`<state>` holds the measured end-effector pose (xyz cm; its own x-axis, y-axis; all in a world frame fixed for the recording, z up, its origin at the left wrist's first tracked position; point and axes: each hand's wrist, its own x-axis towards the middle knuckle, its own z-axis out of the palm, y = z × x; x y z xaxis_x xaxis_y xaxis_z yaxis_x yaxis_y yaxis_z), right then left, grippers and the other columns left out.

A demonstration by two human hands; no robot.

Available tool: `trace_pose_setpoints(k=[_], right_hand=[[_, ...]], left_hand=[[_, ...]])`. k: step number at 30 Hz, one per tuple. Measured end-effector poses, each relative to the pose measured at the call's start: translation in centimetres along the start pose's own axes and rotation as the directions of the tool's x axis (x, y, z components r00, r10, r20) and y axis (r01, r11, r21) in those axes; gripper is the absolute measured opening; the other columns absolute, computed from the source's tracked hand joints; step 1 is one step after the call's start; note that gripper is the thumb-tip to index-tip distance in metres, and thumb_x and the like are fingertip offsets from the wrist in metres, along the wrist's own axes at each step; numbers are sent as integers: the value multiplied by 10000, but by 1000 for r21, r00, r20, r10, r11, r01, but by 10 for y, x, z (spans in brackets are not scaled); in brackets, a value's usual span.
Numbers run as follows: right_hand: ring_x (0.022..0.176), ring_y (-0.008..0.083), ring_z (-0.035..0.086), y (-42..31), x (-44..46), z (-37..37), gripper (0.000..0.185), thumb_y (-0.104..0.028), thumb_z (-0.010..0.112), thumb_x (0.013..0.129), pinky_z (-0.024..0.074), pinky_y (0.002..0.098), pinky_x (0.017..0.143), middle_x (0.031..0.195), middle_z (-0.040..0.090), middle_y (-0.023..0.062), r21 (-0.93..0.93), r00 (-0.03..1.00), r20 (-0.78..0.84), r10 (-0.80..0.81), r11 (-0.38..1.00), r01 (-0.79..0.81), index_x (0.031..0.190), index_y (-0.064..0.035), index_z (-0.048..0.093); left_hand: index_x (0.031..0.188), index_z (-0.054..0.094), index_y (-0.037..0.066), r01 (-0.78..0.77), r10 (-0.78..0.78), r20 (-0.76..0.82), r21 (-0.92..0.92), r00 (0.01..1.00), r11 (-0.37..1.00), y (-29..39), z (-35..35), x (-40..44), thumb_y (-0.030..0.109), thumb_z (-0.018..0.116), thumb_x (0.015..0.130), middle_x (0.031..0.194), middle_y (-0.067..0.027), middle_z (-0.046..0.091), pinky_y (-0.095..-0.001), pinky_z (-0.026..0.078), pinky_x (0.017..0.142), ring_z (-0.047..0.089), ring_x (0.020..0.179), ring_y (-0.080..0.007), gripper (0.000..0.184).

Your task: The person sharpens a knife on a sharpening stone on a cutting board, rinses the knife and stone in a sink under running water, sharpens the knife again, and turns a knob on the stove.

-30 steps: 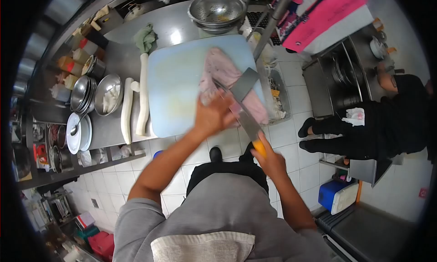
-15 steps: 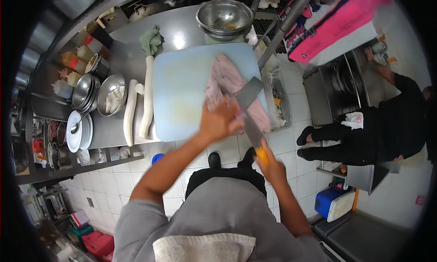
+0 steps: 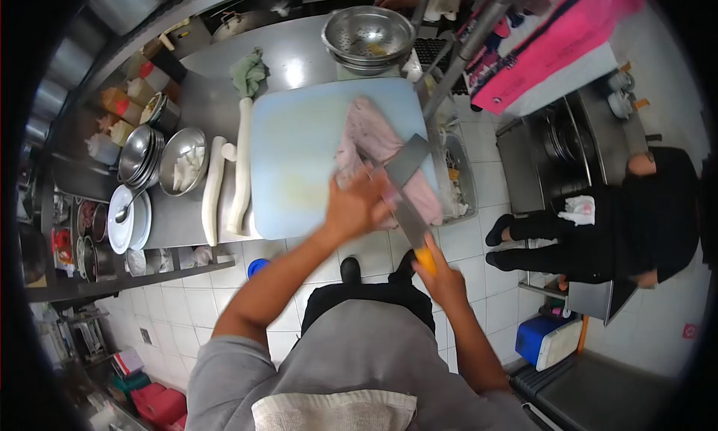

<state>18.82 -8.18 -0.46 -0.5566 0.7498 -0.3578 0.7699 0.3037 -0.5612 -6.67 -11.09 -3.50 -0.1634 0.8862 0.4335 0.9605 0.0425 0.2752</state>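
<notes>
My right hand [image 3: 444, 280] grips the yellow handle of a long knife [image 3: 410, 220], whose blade points up and left toward my other hand. My left hand [image 3: 359, 203], somewhat blurred, is closed at the near end of a broad-bladed cleaver [image 3: 408, 159]; the cleaver's handle is hidden by the hand. The two blades meet close to my left fingers. Beneath them a crumpled pink cloth [image 3: 370, 128] lies on the right part of a pale blue cutting board [image 3: 292, 161].
Two long white peeled stalks [image 3: 241, 169] lie left of the board, beside a metal bowl [image 3: 183, 161] of white pieces. A colander [image 3: 368, 34] and green cloth [image 3: 250, 72] stand behind. A clear bin [image 3: 458, 180] sits at right; a person in black [image 3: 636, 214] stands beyond.
My hands and both blades stay in nearly the same place, with the knife shifted slightly. The person at right has lowered a reaching arm. Another person's hand now shows at the top.
</notes>
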Motion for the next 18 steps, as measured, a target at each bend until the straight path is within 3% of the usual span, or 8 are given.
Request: trace_pose_setpoints(k=[2, 4, 7, 8, 11, 13, 15, 18], right_hand=[[713, 409, 649, 36, -55, 11, 717, -407, 638, 858, 513, 470, 625, 885, 685, 176, 64, 985, -103, -140, 987, 147, 1464, -316, 266], [707, 401, 653, 31, -42, 9, 717, -401, 638, 859, 513, 468, 614, 892, 687, 168, 62, 985, -86, -152, 986, 157, 1465, -313, 264], [760, 423, 643, -6, 38, 8, 691, -400, 619, 866, 508, 490, 660, 888, 672, 209, 34, 988, -68, -142, 989, 145, 1457, -295, 278], [785, 435, 637, -21, 71, 8, 683, -403, 611, 869, 503, 500, 680, 882, 665, 228, -6, 972, -112, -204, 979, 205, 1455, -292, 279], [818, 453, 623, -46, 98, 0, 685, -407, 599, 874, 492, 513, 706, 868, 652, 255, -70, 968, -106, -226, 973, 219, 1457, -292, 258], [792, 436, 631, -37, 64, -3, 679, -358, 656, 846, 499, 476, 668, 975, 656, 216, -100, 990, -92, -106, 990, 97, 1435, -253, 334], [762, 433, 640, 3, 1, 2, 698, -406, 621, 859, 511, 480, 682, 856, 666, 224, -19, 1000, -2, 24, 1000, -24, 1457, -306, 275], [700, 418, 645, 46, -65, 6, 726, -402, 642, 850, 515, 467, 641, 837, 677, 192, 9, 991, -105, -78, 997, 80, 1464, -315, 265]], left_hand=[[1112, 658, 158, -5, 5, 25, -27, 1000, 1000, 28, -14, -21, 391, 711, 764, 1263, 3, 590, -585, 296, 975, 471, 1261, -192, 422], [1126, 646, 161, -60, 67, 65, -102, 996, 993, 35, -22, -28, 409, 703, 760, 1260, 2, 590, -596, 288, 971, 471, 1261, -196, 446], [1147, 634, 159, 22, -23, 0, 104, 1000, 994, -22, -7, 21, 448, 622, 831, 1266, -21, 588, -620, 282, 972, 463, 1269, -202, 428], [1162, 631, 158, 150, -155, 89, 60, 984, 987, -46, -8, 44, 447, 585, 867, 1282, -19, 579, -627, 284, 968, 454, 1280, -201, 416], [1171, 636, 161, 218, -223, 112, 56, 968, 974, -75, 1, 59, 464, 561, 881, 1297, 9, 571, -627, 276, 983, 437, 1297, -181, 426], [1179, 616, 147, 113, -113, 41, 11, 993, 994, -52, 6, 40, 478, 559, 868, 1274, -16, 581, -655, 264, 976, 462, 1266, -206, 457], [1134, 637, 142, -9, 9, -30, -24, 1000, 1000, -4, 11, -1, 484, 643, 791, 1242, -6, 593, -642, 257, 985, 444, 1279, -207, 484], [1032, 684, 143, -85, 90, 26, -155, 996, 984, 62, -12, -35, 513, 683, 741, 1173, 11, 623, -648, 246, 988, 485, 1231, -190, 470]])
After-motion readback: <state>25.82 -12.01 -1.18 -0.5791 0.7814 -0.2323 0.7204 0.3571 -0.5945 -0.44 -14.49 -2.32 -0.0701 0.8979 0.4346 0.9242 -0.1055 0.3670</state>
